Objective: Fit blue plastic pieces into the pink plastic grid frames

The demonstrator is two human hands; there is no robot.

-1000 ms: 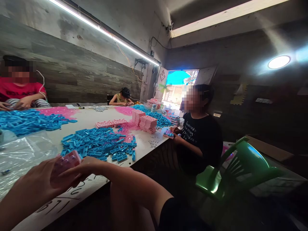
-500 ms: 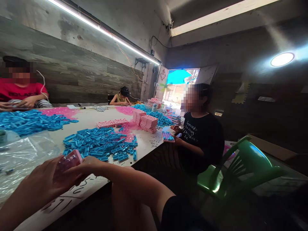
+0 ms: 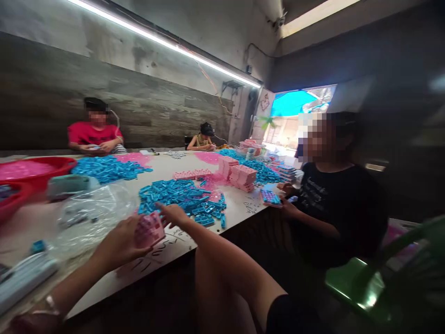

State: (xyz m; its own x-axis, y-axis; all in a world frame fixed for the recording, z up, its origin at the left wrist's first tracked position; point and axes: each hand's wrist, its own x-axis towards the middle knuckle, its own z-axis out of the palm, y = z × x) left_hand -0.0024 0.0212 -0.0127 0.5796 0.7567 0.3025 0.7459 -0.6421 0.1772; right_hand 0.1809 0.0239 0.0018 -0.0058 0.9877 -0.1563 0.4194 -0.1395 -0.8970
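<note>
My left hand [image 3: 120, 239] is closed around a pink plastic block [image 3: 150, 230] with rows of hollows in its face, tilted above the near table edge. Just right of the block is my right hand [image 3: 175, 215], slightly blurred, its fingers stretched out and apart; I see nothing in them. Behind that hand spreads a heap of small blue plastic pieces [image 3: 170, 192], long and hollow like little trays. Loose pink bits [image 3: 215, 183] lie at the heap's far right side.
Stacked pink blocks [image 3: 243, 175] stand beyond the heap. A clear plastic bag [image 3: 93, 213] and red basins [image 3: 64, 164] are at left. One co-worker in black [image 3: 337, 199] sits at right, holding a pink-and-blue block; two others sit across the white table [image 3: 163, 162].
The view has swung left, bringing the red basins in. My right hand has come off the pink block, its fingers now extended; my left hand still holds the block.
</note>
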